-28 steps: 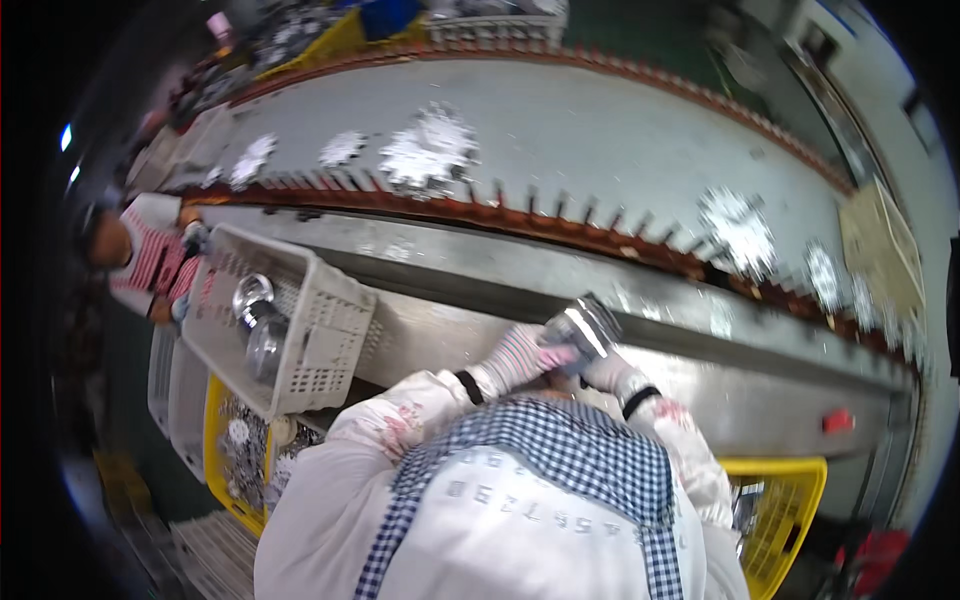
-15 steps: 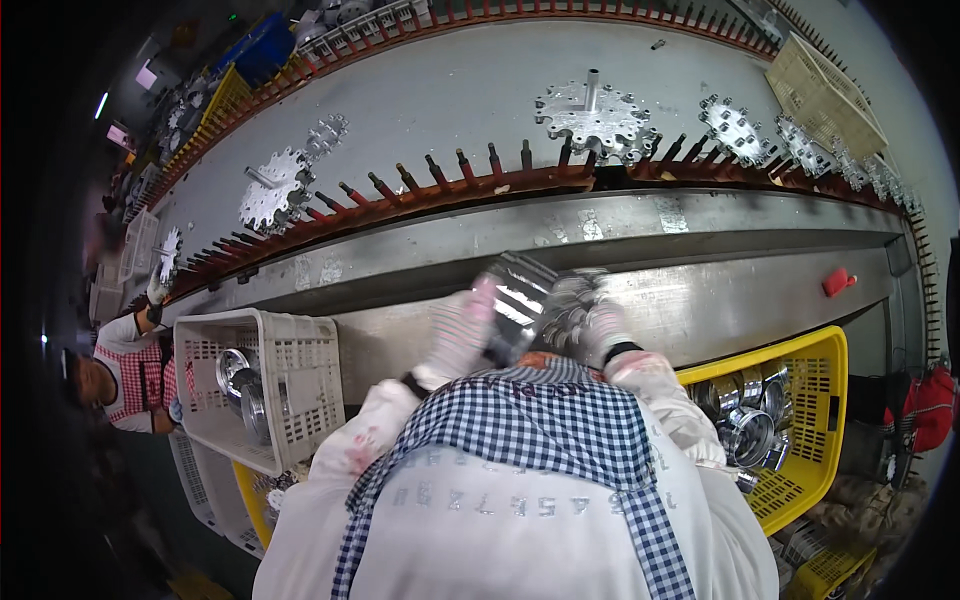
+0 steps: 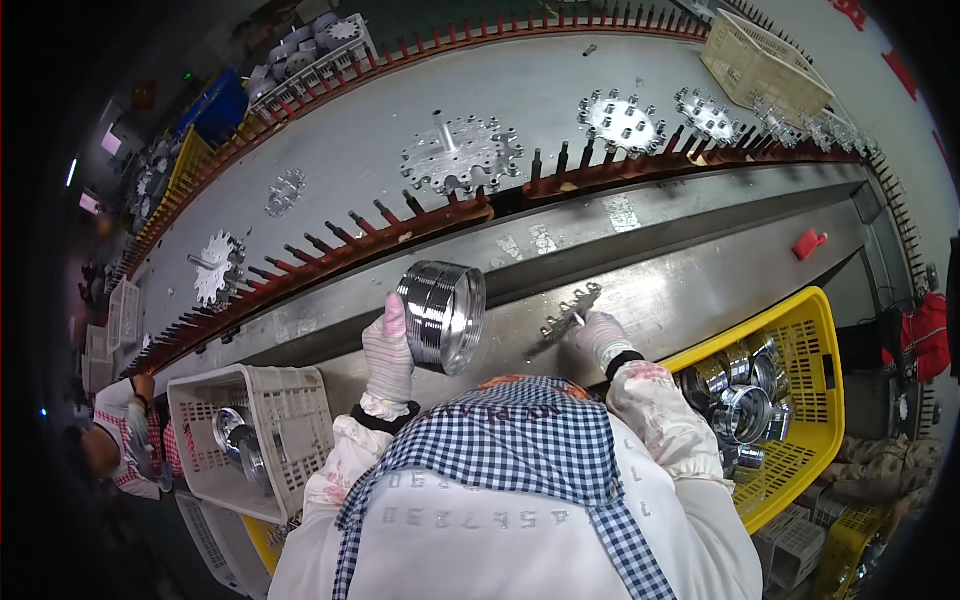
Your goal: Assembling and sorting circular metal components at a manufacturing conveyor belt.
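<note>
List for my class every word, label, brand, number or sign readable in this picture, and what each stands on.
Checked apron: a line of dark lettering; I am not copying it out.
White top: rows of grey digits, also not copied out.
Wall, upper right: red marks, too blurred or cut off to read.
Metal ring in the left hand: no writing I can make out.

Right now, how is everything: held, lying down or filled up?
Shiny silver metal ring: held in striped-gloved left hand.
Toothed grey metal disc: held in striped-gloved right hand.
Yellow plastic basket: partly filled.
Nearest white plastic basket: partly filled.
Small red object: lying on metal bench.
</note>
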{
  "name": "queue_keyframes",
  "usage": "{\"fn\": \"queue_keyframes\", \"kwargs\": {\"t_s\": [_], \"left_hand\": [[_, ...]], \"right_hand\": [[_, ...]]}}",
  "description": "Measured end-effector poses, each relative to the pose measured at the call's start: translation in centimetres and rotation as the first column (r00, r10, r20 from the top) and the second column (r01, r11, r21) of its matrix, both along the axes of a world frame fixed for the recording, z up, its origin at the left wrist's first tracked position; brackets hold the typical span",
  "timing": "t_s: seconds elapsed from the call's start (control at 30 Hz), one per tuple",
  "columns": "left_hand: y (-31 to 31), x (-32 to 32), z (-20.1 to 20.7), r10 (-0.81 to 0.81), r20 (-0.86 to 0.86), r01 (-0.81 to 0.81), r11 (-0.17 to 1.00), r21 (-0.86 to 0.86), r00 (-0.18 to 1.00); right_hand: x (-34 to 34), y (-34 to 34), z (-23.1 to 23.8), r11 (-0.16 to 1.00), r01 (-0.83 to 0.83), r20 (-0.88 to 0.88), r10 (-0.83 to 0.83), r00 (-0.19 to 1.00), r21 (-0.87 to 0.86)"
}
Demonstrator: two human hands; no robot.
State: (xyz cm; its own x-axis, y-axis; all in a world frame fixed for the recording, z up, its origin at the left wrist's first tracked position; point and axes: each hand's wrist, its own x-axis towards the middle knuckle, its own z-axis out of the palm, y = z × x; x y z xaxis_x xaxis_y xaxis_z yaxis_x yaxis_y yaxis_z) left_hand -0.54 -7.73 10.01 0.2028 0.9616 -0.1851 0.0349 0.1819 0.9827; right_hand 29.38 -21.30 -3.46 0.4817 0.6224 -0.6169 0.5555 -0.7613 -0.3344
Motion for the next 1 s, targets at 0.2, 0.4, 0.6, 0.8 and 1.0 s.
{"fn": "queue_keyframes", "kwargs": {"t_s": [0.2,0.4,0.6,0.8,1.0], "left_hand": [[-1.2,0.4,-1.2,-0.063,-0.03,0.06,0.994,-0.094,0.998],[-1.0,-0.2,-2.7,-0.029,0.012,0.031,0.981,-0.192,0.999],[-1.2,0.3,-3.6,-0.074,0.031,0.08,0.963,-0.258,0.997],[-3.3,-1.6,-2.7,-0.174,0.02,0.175,0.97,-0.166,0.984],[-4.3,-4.3,-3.2,-0.098,-0.021,0.094,0.987,-0.133,0.995]], "right_hand": [[-0.5,-1.0,-0.2,0.954,-0.212,0.041,0.225,0.973,-0.212],[-0.5,-1.2,0.7,0.989,-0.147,0.097,0.146,0.985,0.006],[2.9,3.8,22.5,0.736,-0.369,0.6,-0.062,0.798,0.567],[4.7,14.6,33.5,0.866,-0.463,0.771,0.161,0.616,0.189],[1.0,20.6,30.7,0.901,-0.397,0.564,0.241,0.79,0.171]]}}
